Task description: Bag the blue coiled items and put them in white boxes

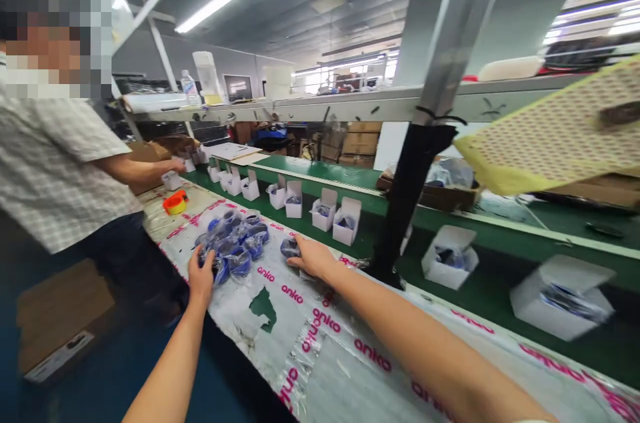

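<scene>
A heap of small blue items in clear plastic bags lies on a work table covered with printed plastic film. My left hand rests at the near edge of the heap, fingers curled on one bagged blue item. My right hand reaches out to the right of the heap, with its fingers closed on a separate bagged blue item.
A green conveyor belt runs behind the table and carries several open white boxes holding bagged items. A person in a checked shirt stands at the left, hand on a box. An orange tape roll lies nearby. A black post rises in the middle.
</scene>
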`<action>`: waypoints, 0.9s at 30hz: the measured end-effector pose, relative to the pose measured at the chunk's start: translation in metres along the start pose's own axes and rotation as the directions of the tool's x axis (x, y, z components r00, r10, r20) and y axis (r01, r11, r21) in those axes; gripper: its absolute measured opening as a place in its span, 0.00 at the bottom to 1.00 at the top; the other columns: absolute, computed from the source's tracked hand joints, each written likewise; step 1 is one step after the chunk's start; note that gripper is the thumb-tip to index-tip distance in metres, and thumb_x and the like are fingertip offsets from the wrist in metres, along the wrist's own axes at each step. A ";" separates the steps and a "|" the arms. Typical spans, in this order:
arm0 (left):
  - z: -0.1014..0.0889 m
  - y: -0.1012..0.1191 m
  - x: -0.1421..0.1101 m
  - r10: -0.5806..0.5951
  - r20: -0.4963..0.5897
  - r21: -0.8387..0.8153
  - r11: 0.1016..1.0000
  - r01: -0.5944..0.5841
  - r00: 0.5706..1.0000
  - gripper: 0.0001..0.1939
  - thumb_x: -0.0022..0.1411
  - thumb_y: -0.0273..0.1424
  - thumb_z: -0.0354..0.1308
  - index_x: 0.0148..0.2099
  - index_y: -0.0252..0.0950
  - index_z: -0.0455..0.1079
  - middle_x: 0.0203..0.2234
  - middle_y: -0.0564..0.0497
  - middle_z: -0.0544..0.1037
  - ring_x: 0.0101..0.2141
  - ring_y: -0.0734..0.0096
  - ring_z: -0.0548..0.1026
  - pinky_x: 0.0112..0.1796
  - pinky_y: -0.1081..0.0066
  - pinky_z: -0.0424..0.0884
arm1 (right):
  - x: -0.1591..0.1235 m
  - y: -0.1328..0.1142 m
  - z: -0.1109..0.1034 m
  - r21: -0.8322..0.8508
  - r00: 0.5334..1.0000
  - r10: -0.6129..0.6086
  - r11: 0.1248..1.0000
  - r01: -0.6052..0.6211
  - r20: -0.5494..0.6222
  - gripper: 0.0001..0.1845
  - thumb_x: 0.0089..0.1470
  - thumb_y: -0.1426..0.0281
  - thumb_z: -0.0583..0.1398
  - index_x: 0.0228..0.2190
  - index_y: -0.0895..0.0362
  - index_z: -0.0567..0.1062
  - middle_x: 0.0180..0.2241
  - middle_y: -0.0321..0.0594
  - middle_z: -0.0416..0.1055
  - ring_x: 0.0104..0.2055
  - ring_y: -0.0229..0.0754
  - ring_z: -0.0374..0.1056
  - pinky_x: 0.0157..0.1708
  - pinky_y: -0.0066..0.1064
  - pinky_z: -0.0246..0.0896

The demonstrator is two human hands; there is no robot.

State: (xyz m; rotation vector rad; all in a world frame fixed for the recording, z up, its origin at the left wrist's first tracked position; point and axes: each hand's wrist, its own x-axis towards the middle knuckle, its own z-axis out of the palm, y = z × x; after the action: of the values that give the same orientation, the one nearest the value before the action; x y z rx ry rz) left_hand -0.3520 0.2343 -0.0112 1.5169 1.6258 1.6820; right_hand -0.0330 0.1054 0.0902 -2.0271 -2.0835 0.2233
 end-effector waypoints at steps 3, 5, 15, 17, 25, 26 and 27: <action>-0.005 0.020 -0.007 0.129 -0.094 0.055 0.991 -0.124 0.987 0.42 0.64 0.55 0.53 0.63 0.20 0.65 0.58 0.23 0.69 0.62 0.33 0.67 0.63 0.35 0.62 | -0.054 0.037 -0.017 0.058 0.999 0.035 0.998 -0.034 -0.024 0.29 0.66 0.57 0.61 0.62 0.57 0.68 0.50 0.49 0.80 0.52 0.51 0.76 0.49 0.35 0.68; -0.009 0.036 -0.017 0.288 -0.107 0.116 0.954 -0.275 0.952 0.45 0.63 0.58 0.52 0.61 0.18 0.66 0.60 0.21 0.66 0.65 0.33 0.62 0.67 0.39 0.57 | -0.097 0.068 -0.025 0.095 0.997 0.076 0.993 -0.072 -0.035 0.29 0.66 0.57 0.59 0.63 0.57 0.68 0.47 0.51 0.81 0.49 0.53 0.77 0.47 0.37 0.69; 0.023 0.060 -0.054 0.411 0.486 0.352 0.716 -0.604 0.771 0.33 0.66 0.46 0.60 0.67 0.34 0.68 0.59 0.31 0.72 0.60 0.34 0.68 0.59 0.30 0.61 | -0.241 0.232 0.000 0.078 0.905 0.386 0.922 -0.378 -0.179 0.36 0.59 0.47 0.54 0.61 0.54 0.71 0.41 0.51 0.82 0.34 0.60 0.78 0.30 0.43 0.70; 0.031 0.068 -0.051 0.390 0.481 0.424 0.681 -0.597 0.785 0.35 0.67 0.44 0.62 0.69 0.32 0.64 0.62 0.27 0.66 0.62 0.31 0.65 0.59 0.30 0.61 | -0.246 0.229 0.009 0.053 0.910 0.363 0.931 -0.360 -0.201 0.36 0.60 0.48 0.54 0.61 0.55 0.71 0.47 0.53 0.81 0.37 0.61 0.79 0.32 0.45 0.72; 0.065 0.095 -0.040 0.252 0.652 0.511 0.551 -0.660 0.715 0.21 0.75 0.34 0.54 0.65 0.31 0.68 0.62 0.31 0.70 0.63 0.40 0.66 0.63 0.36 0.60 | -0.242 0.204 0.022 -0.154 0.902 0.300 0.920 -0.359 -0.309 0.33 0.64 0.54 0.55 0.62 0.60 0.71 0.46 0.53 0.78 0.40 0.60 0.78 0.36 0.46 0.73; 0.066 0.096 -0.041 0.240 0.653 0.525 0.540 -0.657 0.719 0.21 0.77 0.34 0.51 0.65 0.30 0.68 0.61 0.31 0.70 0.62 0.41 0.66 0.63 0.38 0.61 | -0.243 0.205 0.023 -0.154 0.905 0.289 0.925 -0.348 -0.314 0.32 0.65 0.54 0.54 0.62 0.60 0.71 0.46 0.53 0.78 0.39 0.59 0.78 0.37 0.46 0.73; 0.066 0.097 -0.042 0.232 0.649 0.541 0.529 -0.654 0.725 0.21 0.78 0.35 0.49 0.66 0.30 0.66 0.62 0.31 0.69 0.62 0.40 0.67 0.63 0.39 0.62 | -0.245 0.207 0.025 -0.151 0.906 0.278 0.929 -0.338 -0.321 0.32 0.65 0.54 0.54 0.62 0.59 0.72 0.46 0.53 0.78 0.39 0.59 0.78 0.37 0.46 0.73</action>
State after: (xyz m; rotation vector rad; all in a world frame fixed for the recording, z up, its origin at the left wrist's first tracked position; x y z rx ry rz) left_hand -0.2419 0.2055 0.0396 2.7314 1.7654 0.5637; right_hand 0.1653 -0.1312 -0.0017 -2.3388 -1.6559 -0.2412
